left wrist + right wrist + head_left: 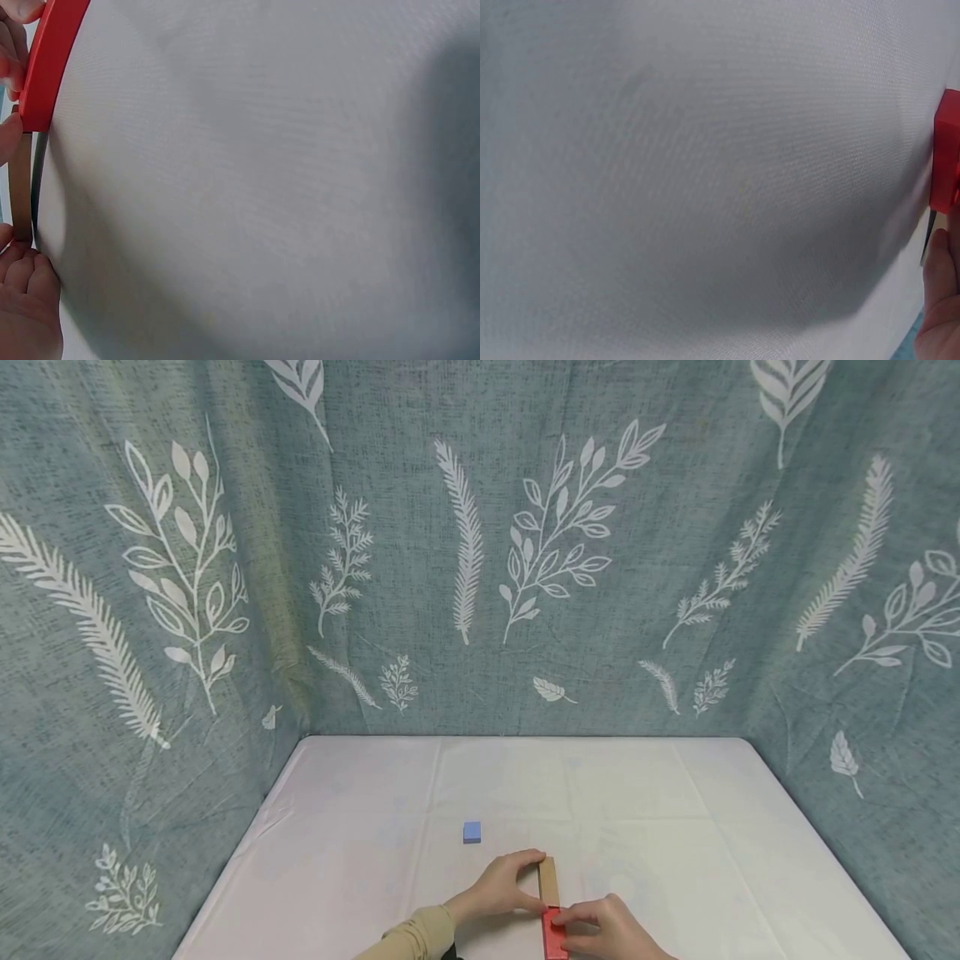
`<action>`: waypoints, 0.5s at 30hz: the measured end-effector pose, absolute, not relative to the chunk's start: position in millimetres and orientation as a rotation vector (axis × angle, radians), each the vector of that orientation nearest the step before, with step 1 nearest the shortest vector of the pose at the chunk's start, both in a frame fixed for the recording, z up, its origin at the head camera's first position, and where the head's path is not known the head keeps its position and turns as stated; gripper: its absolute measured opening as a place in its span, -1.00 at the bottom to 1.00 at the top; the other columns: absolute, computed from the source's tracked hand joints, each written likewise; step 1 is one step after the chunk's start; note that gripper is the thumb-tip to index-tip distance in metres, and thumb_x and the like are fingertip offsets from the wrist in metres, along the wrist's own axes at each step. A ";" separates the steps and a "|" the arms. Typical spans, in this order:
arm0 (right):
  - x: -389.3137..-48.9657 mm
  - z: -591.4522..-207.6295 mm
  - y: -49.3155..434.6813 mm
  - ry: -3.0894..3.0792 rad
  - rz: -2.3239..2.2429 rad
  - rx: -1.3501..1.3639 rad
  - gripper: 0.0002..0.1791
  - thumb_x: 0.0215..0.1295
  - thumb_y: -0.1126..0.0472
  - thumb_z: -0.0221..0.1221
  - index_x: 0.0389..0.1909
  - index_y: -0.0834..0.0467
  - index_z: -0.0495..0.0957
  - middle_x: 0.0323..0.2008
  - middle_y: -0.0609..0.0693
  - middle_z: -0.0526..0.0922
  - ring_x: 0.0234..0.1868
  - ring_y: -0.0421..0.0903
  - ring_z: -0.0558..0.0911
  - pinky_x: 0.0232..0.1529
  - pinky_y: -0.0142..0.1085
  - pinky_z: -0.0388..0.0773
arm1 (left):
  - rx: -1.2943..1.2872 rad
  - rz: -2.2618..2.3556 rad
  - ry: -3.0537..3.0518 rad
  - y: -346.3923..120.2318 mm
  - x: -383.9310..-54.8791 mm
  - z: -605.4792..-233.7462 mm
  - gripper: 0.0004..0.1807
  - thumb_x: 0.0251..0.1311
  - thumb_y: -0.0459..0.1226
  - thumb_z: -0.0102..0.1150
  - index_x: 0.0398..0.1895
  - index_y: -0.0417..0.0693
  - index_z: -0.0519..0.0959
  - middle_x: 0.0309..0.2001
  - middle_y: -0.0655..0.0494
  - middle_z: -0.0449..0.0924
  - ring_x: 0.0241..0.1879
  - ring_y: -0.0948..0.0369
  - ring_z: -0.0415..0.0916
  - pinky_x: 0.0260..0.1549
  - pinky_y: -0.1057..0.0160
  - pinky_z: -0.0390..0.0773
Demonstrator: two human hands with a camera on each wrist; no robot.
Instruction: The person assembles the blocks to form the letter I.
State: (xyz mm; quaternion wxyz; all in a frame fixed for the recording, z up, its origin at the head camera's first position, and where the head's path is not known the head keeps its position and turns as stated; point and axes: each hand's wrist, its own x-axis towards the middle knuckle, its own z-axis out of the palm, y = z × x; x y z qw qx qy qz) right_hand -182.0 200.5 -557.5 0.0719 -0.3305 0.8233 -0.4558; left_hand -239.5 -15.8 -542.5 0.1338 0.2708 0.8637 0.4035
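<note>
On the white table, a tan wooden block [549,882] and a red block [555,939] lie end to end in a line pointing away from me. My left hand [504,887] grips the tan block lengthwise, fingers at its far end and thumb near where it meets the red one. The red block is pinched in my right hand [611,931], from above and the right side. From the left wrist view, the red block looks thicker than the tan one, and a thin dark strip [39,180] runs along beneath the tan block.
A small blue block [472,832] sits farther back, left of the hands. White cloth covers the table [360,810]. Green-blue curtains [420,568] with white leaf prints hang behind it and at both sides.
</note>
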 end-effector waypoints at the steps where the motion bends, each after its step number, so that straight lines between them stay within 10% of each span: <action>1: -182.0 -557.1 200.4 2.475 -1.369 -0.996 -0.71 0.15 0.12 0.29 -0.16 0.20 0.68 -0.21 0.04 0.75 -0.13 -0.29 0.68 -0.16 -0.52 0.64 | 0.787 1.169 2.506 -15.9 -239.8 -543.0 -0.27 -0.15 -0.23 0.49 0.18 -0.21 0.46 0.22 -0.05 0.49 0.26 0.01 0.39 0.30 0.14 0.41; 15: -181.8 -557.4 201.2 2.447 -1.374 -0.904 -0.71 0.15 0.12 0.29 -0.14 0.18 0.69 -0.19 0.03 0.75 -0.10 -0.34 0.65 -0.12 -0.55 0.60 | 0.771 1.186 2.487 -17.0 -240.4 -544.0 -0.29 -0.14 -0.22 0.49 0.17 -0.15 0.47 0.21 -0.02 0.49 0.27 0.01 0.37 0.30 0.14 0.41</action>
